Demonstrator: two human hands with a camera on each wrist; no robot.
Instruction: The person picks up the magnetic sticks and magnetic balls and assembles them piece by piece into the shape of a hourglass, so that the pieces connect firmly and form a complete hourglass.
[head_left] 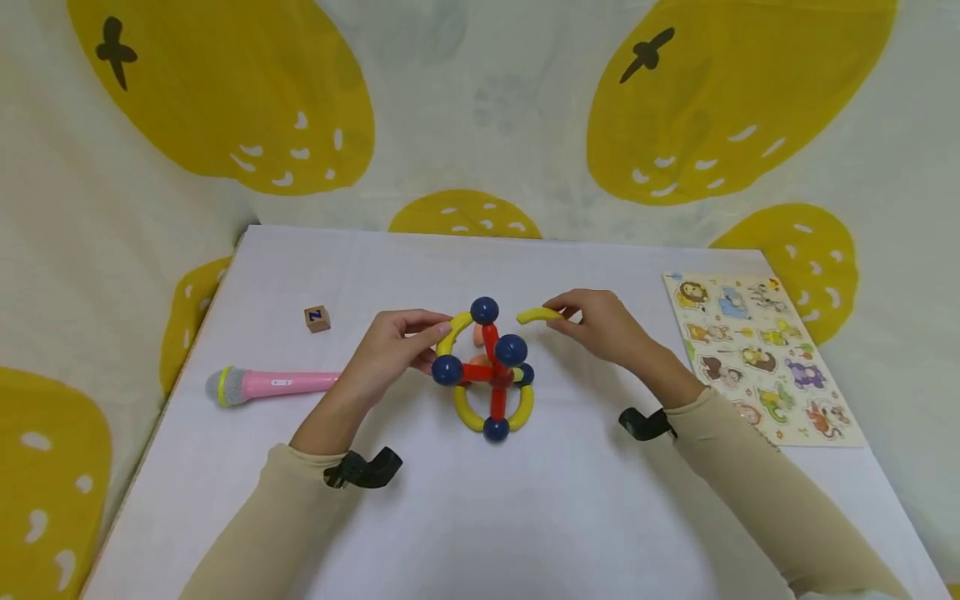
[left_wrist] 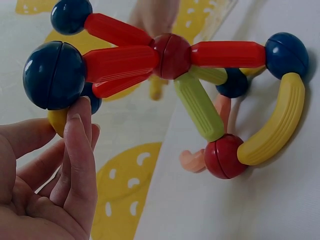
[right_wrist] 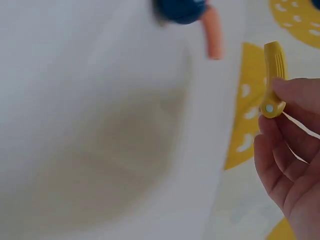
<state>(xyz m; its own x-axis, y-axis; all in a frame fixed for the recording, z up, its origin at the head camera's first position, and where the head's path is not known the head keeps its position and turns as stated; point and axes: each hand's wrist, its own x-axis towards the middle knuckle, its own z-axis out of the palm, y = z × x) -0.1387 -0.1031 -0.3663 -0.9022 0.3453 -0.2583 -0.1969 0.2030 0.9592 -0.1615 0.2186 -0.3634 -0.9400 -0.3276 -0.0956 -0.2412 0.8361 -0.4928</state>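
A toy structure of magnetic rods and balls (head_left: 501,379) stands over the middle of the table, with red rods (left_wrist: 227,54) meeting at a red centre ball (left_wrist: 171,56). Blue balls (head_left: 484,311) cap several rod ends, and curved yellow rods (left_wrist: 275,122) join some of them. My left hand (head_left: 405,343) pinches the curved yellow rod (head_left: 454,333) at the structure's upper left, just by a blue ball. To the right of the structure, my right hand (head_left: 596,323) holds a loose curved yellow rod (right_wrist: 275,75) between thumb and fingers, its free end pointing toward the structure.
A pink toy microphone (head_left: 277,383) lies at the left, partly behind my left forearm. Beyond it sits a wooden letter block (head_left: 317,318). An animal puzzle board (head_left: 757,358) lies at the table's right side. A patterned cloth (head_left: 487,125) hangs behind the table.
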